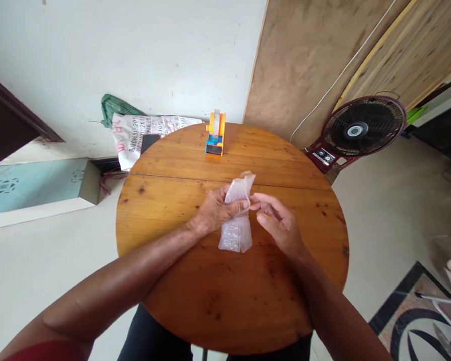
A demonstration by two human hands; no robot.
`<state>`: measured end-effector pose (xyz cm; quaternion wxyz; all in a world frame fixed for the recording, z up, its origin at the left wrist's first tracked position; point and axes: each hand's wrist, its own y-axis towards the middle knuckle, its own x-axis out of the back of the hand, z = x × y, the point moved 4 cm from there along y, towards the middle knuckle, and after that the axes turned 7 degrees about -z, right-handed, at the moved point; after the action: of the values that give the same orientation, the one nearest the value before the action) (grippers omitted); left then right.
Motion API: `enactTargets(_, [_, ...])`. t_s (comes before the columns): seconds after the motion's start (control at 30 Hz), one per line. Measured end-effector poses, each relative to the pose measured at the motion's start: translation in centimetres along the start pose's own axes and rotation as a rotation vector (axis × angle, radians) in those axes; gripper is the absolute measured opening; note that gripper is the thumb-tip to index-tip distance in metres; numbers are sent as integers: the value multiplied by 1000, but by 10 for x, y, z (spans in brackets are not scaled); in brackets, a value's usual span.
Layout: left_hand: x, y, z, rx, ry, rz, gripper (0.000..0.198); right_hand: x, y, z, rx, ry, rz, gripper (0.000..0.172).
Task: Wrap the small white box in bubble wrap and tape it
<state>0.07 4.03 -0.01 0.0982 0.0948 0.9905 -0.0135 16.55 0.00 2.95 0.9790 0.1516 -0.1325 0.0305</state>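
A rolled-up piece of clear bubble wrap [236, 233] is held over the middle of the round wooden table [165, 200]. My left hand [218, 208] grips it from the left, with the thumb lying across its front. At its right edge is my right hand [276, 218], fingers curved and apart, fingertips close to the wrap; whether they touch it I cannot tell. Anything inside the wrap is hidden. Beyond the hands, an orange and blue tape dispenser [215, 135] with a roll of clear tape stands near the table's far edge.
A dark red fan [363, 128] stands past the table's right far side. Behind the left far edge lie a printed white sack [126, 135] and a green bag [118, 108]. A light blue box-like bench [41, 185] is on the left, and a white wall rises behind.
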Motion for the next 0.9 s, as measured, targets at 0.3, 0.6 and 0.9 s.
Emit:
enactTargets(0.3, [-7,-22,-15,-317,526,18,30,-4,-5,-1,15,-148,-41,43])
enactTargets(0.6, [6,-3,-12,101,-15,-62,52,-1,3,-22,-289,392,-370,22])
enactTargets(0.9, [22,7,-16,-28,1,-246,41,4,14,-41,-467,594,-370,34])
